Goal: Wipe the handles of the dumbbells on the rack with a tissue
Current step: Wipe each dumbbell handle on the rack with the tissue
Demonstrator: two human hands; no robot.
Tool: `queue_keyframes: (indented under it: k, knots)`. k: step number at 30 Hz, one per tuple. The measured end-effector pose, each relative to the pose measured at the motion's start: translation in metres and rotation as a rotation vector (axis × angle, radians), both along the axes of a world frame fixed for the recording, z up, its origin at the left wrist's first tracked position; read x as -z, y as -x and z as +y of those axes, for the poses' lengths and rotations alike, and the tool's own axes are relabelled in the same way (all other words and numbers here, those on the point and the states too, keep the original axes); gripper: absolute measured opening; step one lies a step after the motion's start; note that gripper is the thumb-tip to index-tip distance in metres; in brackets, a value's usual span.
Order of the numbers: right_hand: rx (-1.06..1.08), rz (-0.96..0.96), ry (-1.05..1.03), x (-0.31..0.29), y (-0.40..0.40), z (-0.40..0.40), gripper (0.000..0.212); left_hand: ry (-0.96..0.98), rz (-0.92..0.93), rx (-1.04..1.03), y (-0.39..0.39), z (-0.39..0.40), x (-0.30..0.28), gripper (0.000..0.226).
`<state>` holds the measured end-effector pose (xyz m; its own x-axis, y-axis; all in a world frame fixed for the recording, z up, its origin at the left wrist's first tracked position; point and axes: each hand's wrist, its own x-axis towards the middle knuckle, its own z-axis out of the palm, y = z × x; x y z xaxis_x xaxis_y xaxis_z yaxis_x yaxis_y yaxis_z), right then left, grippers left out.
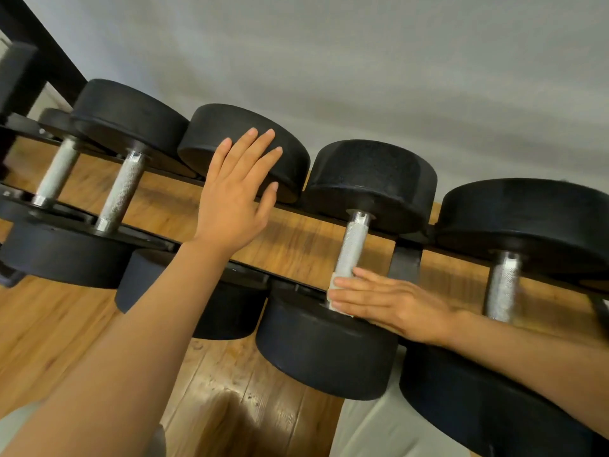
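A row of black dumbbells lies across a rack (405,262) of dark rails, over a wood floor (230,400) and before a grey wall (395,61). The left hand (230,199) reaches forward with its fingers (260,143) straight and slightly spread, laid flat against the far head (290,159) of one dumbbell; that dumbbell's handle is hidden behind the hand and forearm. The right hand (389,301) comes in from the right at the next dumbbell, fingers straight and pressed together, holding a white tissue (334,291) against the lower end of its knurled metal handle (351,249), just above the near head (326,351). Whether the thumb wraps behind the handle cannot be told. Only a small edge of tissue shows past the fingertips. Other bare handles stand to the left (120,189) and right (502,285), untouched by either hand.
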<state>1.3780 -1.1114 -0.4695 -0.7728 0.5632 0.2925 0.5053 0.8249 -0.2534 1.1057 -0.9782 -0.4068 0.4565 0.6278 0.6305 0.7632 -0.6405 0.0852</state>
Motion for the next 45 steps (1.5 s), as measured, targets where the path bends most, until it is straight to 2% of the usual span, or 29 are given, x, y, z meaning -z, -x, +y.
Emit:
queue_keyframes:
  k: [3,8,11,15,17,20,23,25,27,29,30,34,37,45]
  knots:
    - [-0.105,-0.045,-0.140,-0.004,-0.001,0.014,0.031,0.008,0.001,-0.001,-0.001,-0.001,-0.001,0.046]
    - [0.201,0.037,-0.331,-0.011,-0.022,0.044,0.035,0.016,0.017,-0.007,0.000,-0.002,-0.002,0.046]
    - [0.286,0.124,-0.290,-0.001,-0.011,0.033,0.035,0.027,-0.002,-0.002,-0.002,-0.002,-0.001,0.046]
    - [-0.014,0.060,-0.181,0.010,0.009,0.010,0.034,0.035,-0.002,-0.004,-0.001,-0.004,-0.002,0.046]
    - [-0.037,0.021,-0.236,0.006,0.002,0.016,0.033,0.050,0.011,-0.007,-0.001,-0.005,-0.004,0.046]
    - [0.208,0.058,-0.371,-0.001,-0.012,0.040,0.035,0.053,0.027,-0.011,0.001,-0.005,-0.006,0.047]
    - [0.342,0.090,-0.370,0.001,-0.004,0.039,0.036,0.058,0.031,-0.014,0.000,-0.005,-0.006,0.047]
    - [0.242,0.130,-0.276,0.008,0.003,0.022,0.035,0.067,0.033,-0.021,-0.001,-0.006,-0.007,0.047]
    - [0.023,0.086,-0.169,0.010,0.004,0.006,0.035,0.080,0.047,-0.022,0.000,-0.007,-0.008,0.048]
    - [-0.091,0.035,-0.165,0.006,0.001,0.007,0.033,0.097,0.066,-0.019,0.001,-0.007,-0.011,0.050]
    - [-0.077,0.033,-0.193,0.003,-0.002,0.012,0.032,0.098,0.076,-0.019,0.001,-0.006,-0.011,0.050]
    - [0.267,0.081,-0.318,-0.011,-0.015,0.029,0.033,0.039,0.161,-0.007,0.007,-0.002,-0.014,0.050]
    - [0.414,0.129,-0.281,-0.011,-0.011,0.018,0.031,-0.011,0.234,0.024,0.012,0.004,-0.016,0.049]
    - [1.130,0.502,0.188,-0.031,0.072,0.000,0.032,0.067,0.395,0.144,0.018,0.014,-0.030,0.053]
